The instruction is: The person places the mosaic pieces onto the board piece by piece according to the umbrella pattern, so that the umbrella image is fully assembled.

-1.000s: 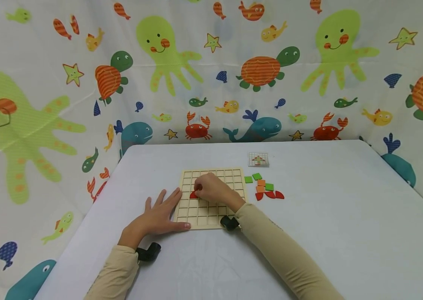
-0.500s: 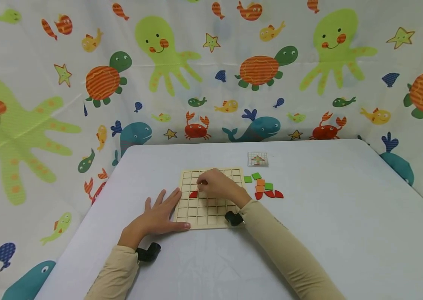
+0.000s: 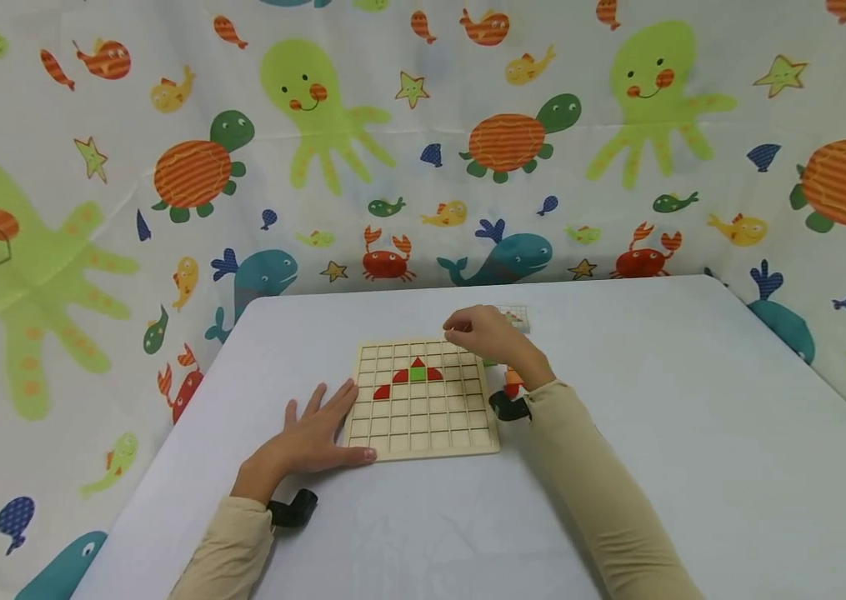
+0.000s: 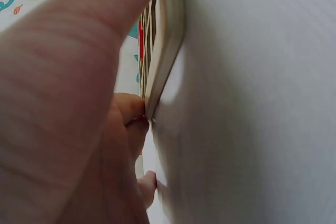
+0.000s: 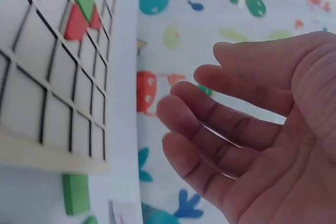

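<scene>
A light wooden grid board [image 3: 423, 425] lies on the white table. On it, a red triangle [image 3: 418, 362] tops a green square [image 3: 417, 374], with a red curved-edge piece [image 3: 401, 377] to its left and another red piece [image 3: 434, 374] to its right. One more red curved-edge piece [image 3: 382, 392] sits lower left. My left hand [image 3: 308, 437] spreads along the board's left side, its thumb at the near corner. Above the board's far right part hovers my right hand [image 3: 493, 335]; the right wrist view shows its fingers [image 5: 210, 108] loosely bent, holding nothing.
Right of the board, an orange square [image 3: 515, 377] and a red piece [image 3: 512, 390] show partly behind my right wrist. In the right wrist view, a green block [image 5: 76, 193] lies beside the board. A picture card [image 3: 517, 317] lies farther back, partly covered by my hand.
My right hand has lifted off the board's middle and moved right and back, uncovering the red and green pieces there. The left hand keeps its place; the head view has shifted slightly.
</scene>
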### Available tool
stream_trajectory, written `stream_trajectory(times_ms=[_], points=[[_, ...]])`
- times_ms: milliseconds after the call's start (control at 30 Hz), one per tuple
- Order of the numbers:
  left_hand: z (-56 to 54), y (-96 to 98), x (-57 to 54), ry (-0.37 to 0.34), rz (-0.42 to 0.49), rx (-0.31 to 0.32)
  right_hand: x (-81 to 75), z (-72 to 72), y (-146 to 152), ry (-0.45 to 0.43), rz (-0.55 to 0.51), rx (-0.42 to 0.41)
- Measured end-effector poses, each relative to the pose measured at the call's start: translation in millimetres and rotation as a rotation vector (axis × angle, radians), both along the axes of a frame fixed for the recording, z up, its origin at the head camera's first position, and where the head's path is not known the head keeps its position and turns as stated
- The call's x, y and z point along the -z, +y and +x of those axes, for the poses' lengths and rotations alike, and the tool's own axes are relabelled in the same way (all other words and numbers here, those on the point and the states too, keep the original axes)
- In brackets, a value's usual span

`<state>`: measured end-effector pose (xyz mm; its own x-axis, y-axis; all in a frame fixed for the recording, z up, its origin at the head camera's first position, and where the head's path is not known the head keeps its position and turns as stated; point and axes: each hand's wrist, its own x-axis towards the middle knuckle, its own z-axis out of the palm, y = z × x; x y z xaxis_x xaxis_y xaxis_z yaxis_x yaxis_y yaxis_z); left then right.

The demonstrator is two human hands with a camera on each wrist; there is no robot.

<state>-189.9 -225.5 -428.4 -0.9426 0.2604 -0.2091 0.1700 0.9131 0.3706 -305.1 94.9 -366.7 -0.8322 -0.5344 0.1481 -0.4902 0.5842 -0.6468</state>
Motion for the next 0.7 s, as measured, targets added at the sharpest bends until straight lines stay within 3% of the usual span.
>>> stream_trajectory(times_ms=[333,700], points=[[1.1,-0.1,0.7,-0.002,-0.007,-0.001,3.2,-14.0,47.6,-0.083,0.004,0.12],[-0.6,1.1,1.5,0.005,-0.013,0.006,24.3,-24.6,63.2,-0.209,0.174,0.22]])
